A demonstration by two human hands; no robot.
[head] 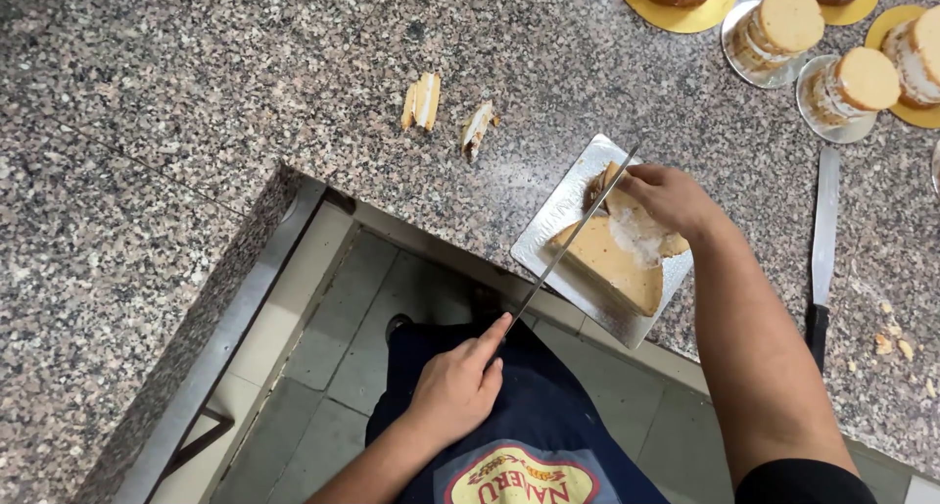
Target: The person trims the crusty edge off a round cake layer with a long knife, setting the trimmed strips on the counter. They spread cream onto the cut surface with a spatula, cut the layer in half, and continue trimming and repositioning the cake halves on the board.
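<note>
On the granite counter (pixel 196 73), near its edge, sits a square silver board (pixel 548 232) with a flat piece of sponge cake (pixel 612 264) on it. My left hand (pixel 458 386) is closed around the handle of a long knife (pixel 573 232), forefinger stretched along it. The blade runs up and away from me, crossing over the board and lying against the left side of the cake, its tip reaching past the board's far edge. My right hand (pixel 666 195) rests on top of the cake at its far end, fingers curled down and pressing on it; a smear of white cream (pixel 636 235) shows on the cake just below my fingers.

Farther back on the counter lie two cut-off strips of cake (pixel 423 100) (pixel 477 127), well apart from the board. At the top right stand several small round layered cakes (pixel 783 24) on gold and silver discs. A second long knife (pixel 822 240) with a dark handle lies to the right of my forearm, pointing away from me, with a few crumbs (pixel 893 342) beside it. Below the counter edge I see grey floor tiles (pixel 333 337) and my dark apron (pixel 548 416).
</note>
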